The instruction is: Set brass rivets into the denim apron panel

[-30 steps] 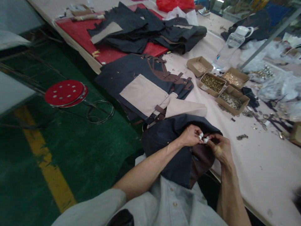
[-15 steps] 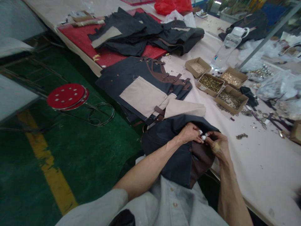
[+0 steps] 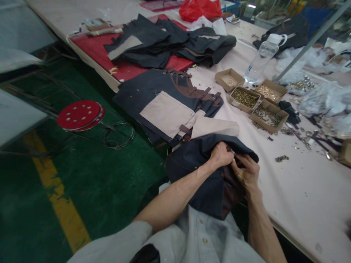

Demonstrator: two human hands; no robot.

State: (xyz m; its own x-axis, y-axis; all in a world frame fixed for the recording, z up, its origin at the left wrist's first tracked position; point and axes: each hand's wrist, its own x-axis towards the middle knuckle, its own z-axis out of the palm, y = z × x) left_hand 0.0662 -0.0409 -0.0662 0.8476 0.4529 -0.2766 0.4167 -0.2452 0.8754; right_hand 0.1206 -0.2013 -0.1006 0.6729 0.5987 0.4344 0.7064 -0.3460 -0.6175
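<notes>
A dark blue cloth piece with a brown section lies bunched over my lap and the table edge. My left hand is closed on its upper part, the fingers curled inward and partly hidden by the cloth. Close beside it, my right hand pinches the same cloth near the brown section, its fingertips almost meeting those of the left. A bit of white shows at the fingertips. Whether a small part sits between them I cannot make out. Just beyond the hands rests a beige cloth flap.
Dark cloth pieces with beige pockets are stacked to the left. Cardboard boxes of small metal parts stand ahead, with a clear water bottle behind. Loose metal pieces lie at right. A red stool stands on the green floor.
Both hands have drawn closer together and sunk further into the cloth, hiding most of the white at the fingertips. My right hand has shifted slightly left, and the cloth edge folds over more.
</notes>
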